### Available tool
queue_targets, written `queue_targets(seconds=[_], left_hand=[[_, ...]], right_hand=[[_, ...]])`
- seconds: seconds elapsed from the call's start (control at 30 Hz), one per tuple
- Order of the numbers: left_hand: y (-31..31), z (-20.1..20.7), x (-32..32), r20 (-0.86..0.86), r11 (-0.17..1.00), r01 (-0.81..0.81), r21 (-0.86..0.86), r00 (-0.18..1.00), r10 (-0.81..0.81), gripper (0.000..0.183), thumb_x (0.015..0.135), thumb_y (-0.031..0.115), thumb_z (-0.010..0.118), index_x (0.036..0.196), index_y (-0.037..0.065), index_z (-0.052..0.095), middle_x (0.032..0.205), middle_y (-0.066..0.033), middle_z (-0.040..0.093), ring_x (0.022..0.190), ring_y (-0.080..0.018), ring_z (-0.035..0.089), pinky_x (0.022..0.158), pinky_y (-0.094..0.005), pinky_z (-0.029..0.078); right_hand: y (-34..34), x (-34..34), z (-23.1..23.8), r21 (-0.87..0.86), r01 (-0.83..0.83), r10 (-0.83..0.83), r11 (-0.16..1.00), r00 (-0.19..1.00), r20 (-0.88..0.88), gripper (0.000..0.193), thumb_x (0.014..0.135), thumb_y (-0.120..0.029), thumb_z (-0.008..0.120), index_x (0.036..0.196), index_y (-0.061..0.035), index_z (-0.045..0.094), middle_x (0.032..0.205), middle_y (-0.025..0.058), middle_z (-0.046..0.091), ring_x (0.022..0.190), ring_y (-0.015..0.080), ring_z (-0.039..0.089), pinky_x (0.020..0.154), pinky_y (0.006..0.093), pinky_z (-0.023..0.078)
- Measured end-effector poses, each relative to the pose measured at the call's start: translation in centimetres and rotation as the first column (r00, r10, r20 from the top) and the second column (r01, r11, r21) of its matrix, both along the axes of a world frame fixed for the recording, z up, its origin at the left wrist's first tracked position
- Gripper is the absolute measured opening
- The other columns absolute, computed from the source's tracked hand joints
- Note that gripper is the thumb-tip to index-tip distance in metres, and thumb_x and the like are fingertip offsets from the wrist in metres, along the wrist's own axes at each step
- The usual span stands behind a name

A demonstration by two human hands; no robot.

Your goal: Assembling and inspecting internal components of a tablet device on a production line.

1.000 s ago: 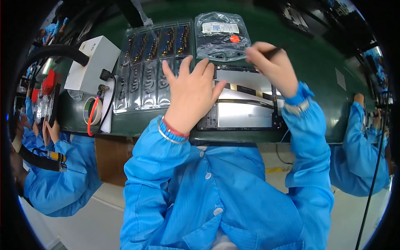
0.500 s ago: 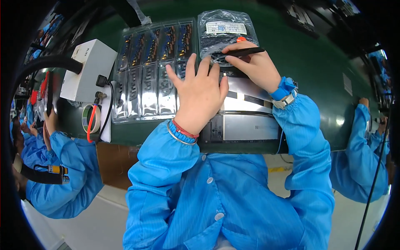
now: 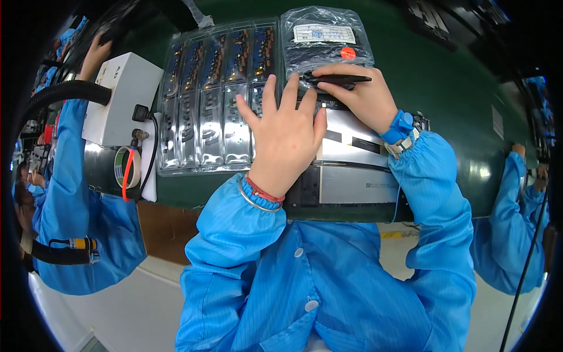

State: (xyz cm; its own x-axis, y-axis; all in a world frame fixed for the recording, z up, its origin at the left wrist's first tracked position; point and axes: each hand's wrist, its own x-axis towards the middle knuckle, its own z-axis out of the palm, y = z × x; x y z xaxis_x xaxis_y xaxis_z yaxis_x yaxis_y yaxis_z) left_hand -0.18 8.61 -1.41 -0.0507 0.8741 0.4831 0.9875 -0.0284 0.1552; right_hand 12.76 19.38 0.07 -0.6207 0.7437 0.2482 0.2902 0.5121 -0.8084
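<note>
Right hand (image 3: 362, 98) pinching black tweezers (image 3: 339, 79), left hand (image 3: 287, 136) spread flat on silver panel (image 3: 352, 158) (green bench (image 3: 457, 105), co-workers beside).

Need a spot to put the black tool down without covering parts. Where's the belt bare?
Bare green belt lies right of the clear bag and above the right hand, which holds the black tool. A narrow strip shows below the parts tray. Crowded: the left hand covers the open device; the white box and tape roll fill the left.

clear plastic bag (image 3: 326, 44) top centre, white label (image 3: 315, 33), orange round sticker (image 3: 348, 53)
</note>
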Motion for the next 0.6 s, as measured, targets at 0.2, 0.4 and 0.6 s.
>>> queue_targets(seconds=[0.2,0.4,0.6], left_hand=[[0.2,-0.2,0.3,-0.002,0.999,0.023,0.026,1.000,-0.023,0.030,0.082,0.030,0.054,0.103,0.009,0.063,0.122,-0.0108,0.051,0.119,-0.0348,0.040,0.091,-0.0719,0.016],[-0.9,1.0,-0.7,0.071,0.995,0.026,0.096,0.997,-0.033,0.028,0.081,0.029,0.056,0.102,0.011,0.063,0.117,-0.0062,0.053,0.121,-0.0318,0.039,0.091,-0.0730,0.014],[-11.4,4.9,-4.8,0.738,0.935,0.015,0.353,0.610,-0.288,0.024,0.085,0.017,0.054,0.106,0.006,0.061,0.113,-0.0072,0.058,0.110,-0.0268,0.051,0.100,-0.0486,0.030]], right_hand=[[-0.7,1.3,1.1,0.089,0.019,-0.016,0.996,0.999,-0.034,0.019,0.077,-0.010,0.068,0.095,-0.0055,0.068,0.092,0.0111,0.067,0.080,0.0230,0.066,0.073,0.0289,0.052],[-10.7,8.2,7.8,-0.004,0.056,-0.056,0.998,0.983,-0.172,0.020,0.075,0.001,0.064,0.094,-0.0007,0.068,0.090,0.0153,0.068,0.083,0.0242,0.066,0.074,0.0298,0.052],[-22.2,4.2,5.1,-0.547,-0.414,-0.031,0.728,0.777,-0.629,0.015,0.078,-0.002,0.064,0.091,0.0014,0.061,0.094,0.0215,0.063,0.091,0.0278,0.062,0.077,0.0393,0.053]])
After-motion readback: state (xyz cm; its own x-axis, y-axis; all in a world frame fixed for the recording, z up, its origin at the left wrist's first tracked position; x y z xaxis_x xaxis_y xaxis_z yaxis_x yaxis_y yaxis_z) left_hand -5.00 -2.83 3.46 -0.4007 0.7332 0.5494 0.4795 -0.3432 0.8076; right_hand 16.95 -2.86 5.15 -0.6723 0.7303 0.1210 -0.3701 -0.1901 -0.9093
